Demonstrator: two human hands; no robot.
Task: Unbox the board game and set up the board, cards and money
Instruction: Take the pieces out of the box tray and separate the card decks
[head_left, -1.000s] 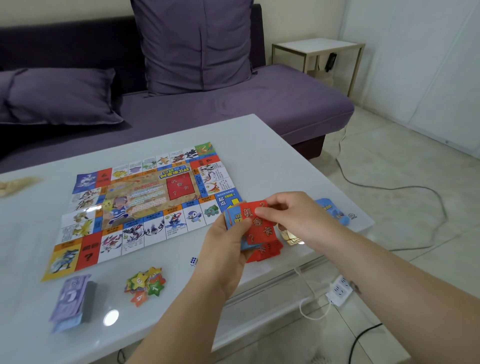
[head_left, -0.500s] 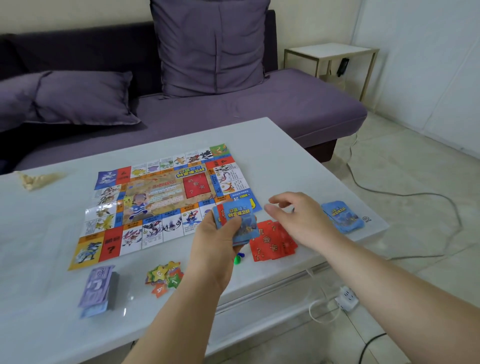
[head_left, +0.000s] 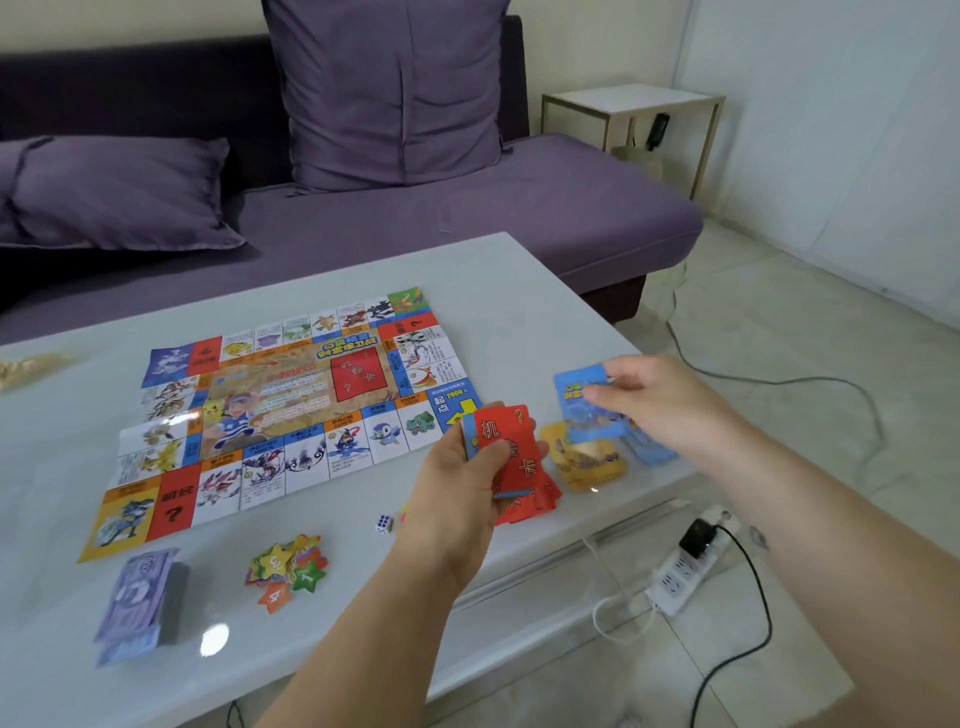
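Observation:
The colourful game board (head_left: 291, 410) lies unfolded flat on the white table (head_left: 519, 291). My left hand (head_left: 462, 483) grips a stack of cards with a red card (head_left: 506, 447) on top, just right of the board. Beneath it a pile of red cards (head_left: 540, 501) rests on the table. My right hand (head_left: 660, 405) pinches a blue card (head_left: 582, 400) above a blue pile (head_left: 649, 449) near the table's right edge. Yellow cards (head_left: 587, 462) lie between the two piles. A purple wad of play money (head_left: 140, 597) sits at the front left.
Star-shaped numbered tokens (head_left: 288, 571) and a white die (head_left: 384, 524) lie near the front edge. A purple sofa (head_left: 467, 218) with cushions stands behind the table. A power strip (head_left: 691, 561) and cables lie on the floor to the right, with a side table (head_left: 634, 104) beyond.
My right hand took a blue card from the stack and carried it right over the blue pile. A red card now tops the stack in my left hand.

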